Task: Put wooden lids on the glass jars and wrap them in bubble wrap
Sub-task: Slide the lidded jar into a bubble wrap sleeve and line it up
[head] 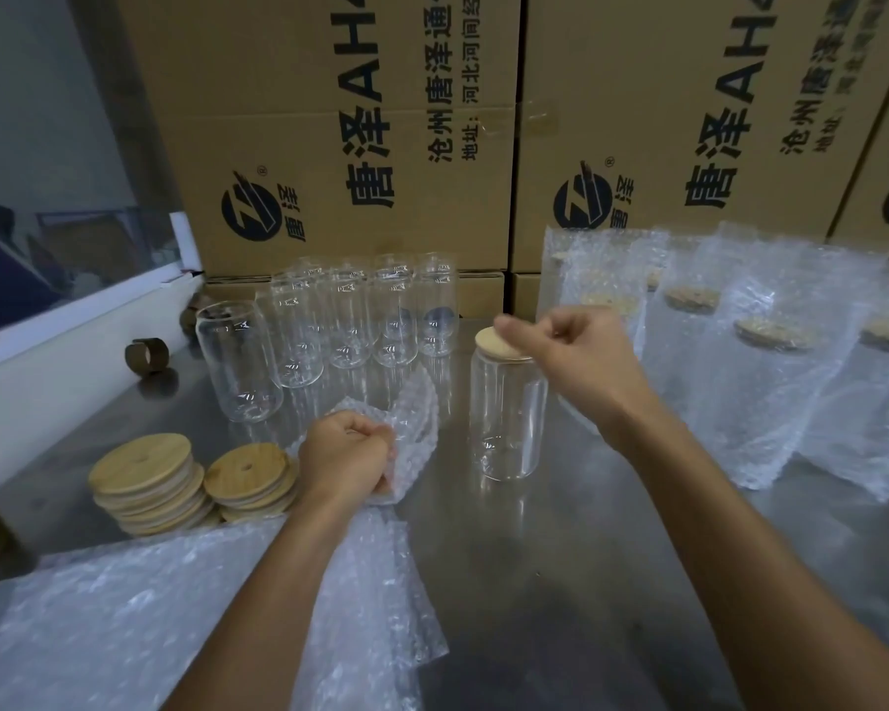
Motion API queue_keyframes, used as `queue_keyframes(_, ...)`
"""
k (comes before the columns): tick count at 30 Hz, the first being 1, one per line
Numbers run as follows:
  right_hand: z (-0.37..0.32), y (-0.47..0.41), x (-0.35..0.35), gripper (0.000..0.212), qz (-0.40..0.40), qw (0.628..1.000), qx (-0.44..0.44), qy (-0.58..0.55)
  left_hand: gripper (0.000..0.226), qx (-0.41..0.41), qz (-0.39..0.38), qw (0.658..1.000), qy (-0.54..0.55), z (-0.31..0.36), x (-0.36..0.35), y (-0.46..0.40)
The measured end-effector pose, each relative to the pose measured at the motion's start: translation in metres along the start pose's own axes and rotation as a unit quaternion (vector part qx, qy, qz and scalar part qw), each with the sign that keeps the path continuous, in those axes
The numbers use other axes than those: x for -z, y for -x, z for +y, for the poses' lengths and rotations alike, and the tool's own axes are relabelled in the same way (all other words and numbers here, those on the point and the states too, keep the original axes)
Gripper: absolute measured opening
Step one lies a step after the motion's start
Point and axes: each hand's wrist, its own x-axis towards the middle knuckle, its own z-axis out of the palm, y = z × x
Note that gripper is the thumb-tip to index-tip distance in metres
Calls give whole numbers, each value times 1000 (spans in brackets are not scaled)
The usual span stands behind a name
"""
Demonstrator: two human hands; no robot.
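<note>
A clear glass jar stands upright on the steel table with a wooden lid on top. My right hand sits on the lid's right side, fingers curled into a fist, thumb lying across the lid. Left of the jar, my left hand grips a sheet of bubble wrap, which curls up beside the jar. Several empty lidless jars stand in a cluster behind. Two stacks of wooden lids lie at the left.
Several lidded jars in bubble wrap stand at the right. More bubble wrap is spread over the table's front left. Large cardboard boxes wall off the back. Brown tape rolls sit by the white ledge at left.
</note>
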Motion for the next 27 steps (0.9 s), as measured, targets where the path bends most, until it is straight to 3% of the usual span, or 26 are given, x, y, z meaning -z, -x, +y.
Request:
queue_keyframes(2,9,-3,4,38,119,992,39,18,16,17,-8,1000,20,1,0,0)
queue_keyframes(4,21,-3,5,45,155,987,27,41,20,23,-16,999,39,1,0,1)
queue_keyframes(7,39,-4,5,106,28,997,-36,70,22,24,-19,997,65,1,0,0)
queue_keyframes(9,50,-4,1,120,-44,994,-62,73,21,21,-21,997,65,0,0,0)
queue_keyframes(13,69,-1,-11,92,-85,986,-108,95,16,15,-27,997,76,-2,0,-1)
queue_keyframes(17,74,-1,-13,89,-102,983,-112,105,14,3,-24,996,91,-3,-2,-1)
queue_keyframes(21,78,-2,-13,70,-57,987,-127,75,14,-7,-18,995,101,-2,-3,-1)
queue_keyframes(24,76,-2,-16,56,-21,986,-153,-60,16,-11,-10,994,111,-3,-2,-2)
queue_keyframes(27,68,-2,-20,62,-40,945,-222,-238,19,-15,-11,993,115,-3,-2,-2)
